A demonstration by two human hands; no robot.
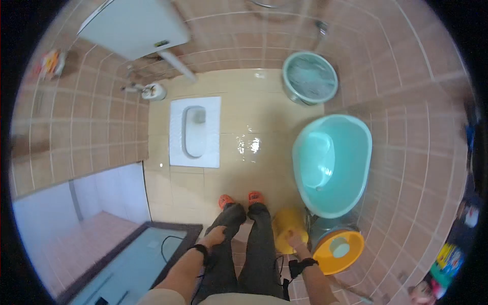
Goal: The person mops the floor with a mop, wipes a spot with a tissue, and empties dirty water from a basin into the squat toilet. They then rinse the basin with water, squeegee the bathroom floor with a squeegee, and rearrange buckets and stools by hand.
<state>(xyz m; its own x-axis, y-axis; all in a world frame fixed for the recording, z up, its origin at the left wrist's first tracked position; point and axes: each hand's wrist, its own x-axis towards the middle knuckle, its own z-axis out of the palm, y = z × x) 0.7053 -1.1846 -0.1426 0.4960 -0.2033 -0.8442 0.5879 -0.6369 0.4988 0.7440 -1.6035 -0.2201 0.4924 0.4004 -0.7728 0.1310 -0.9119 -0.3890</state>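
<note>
My right hand [295,240] is closed at the yellow bucket [285,221], which looks tilted beside my leg; the exact grip is hard to make out. Against my grey trouser leg, my left hand [215,236] has its fingers drawn together, and whatever they may hold is hidden. Just right of the bucket is an orange basin [325,262] with a pale green round dipper [339,247] in it. Above these stands a large turquoise baby bathtub [351,175].
A green tub of water [311,76] stands at the far wall. A white squat toilet [194,132] is set in the tiled floor, where water [255,145] glistens. A white cistern [137,28] hangs top left. Lower left is a dark-framed door [175,231].
</note>
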